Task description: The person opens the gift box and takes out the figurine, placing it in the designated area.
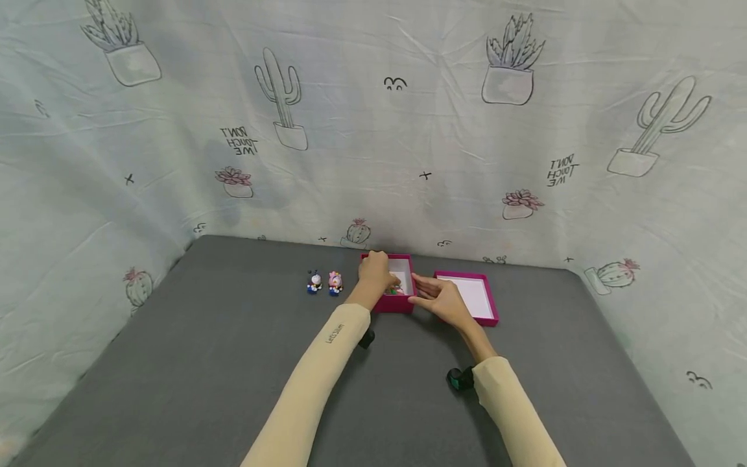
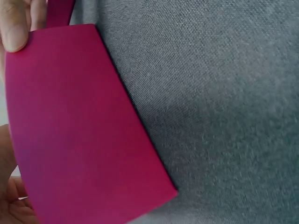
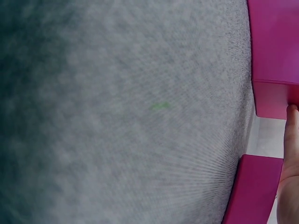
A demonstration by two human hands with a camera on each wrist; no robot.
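From my end, via the head view, I've got a pale, wrinkled cloth backdrop [image 1: 362, 39] hung behind & along both sides of the tabletop [image 1: 204, 376], printed w/ potted cacti [image 1: 283, 97], pinkish succulents [image 1: 233, 181], small X marks [image 1: 425, 175] & dk lettering [image 1: 238, 141] that reads wrong way round. Tabletop's wide & dk grey, far edge right by the cloth, & both wrist views give me a fine, fabric-like texture. Light's approx. even, a bit cool on the cloth, w/ soft shadows [image 1: 478, 421] on the grey.
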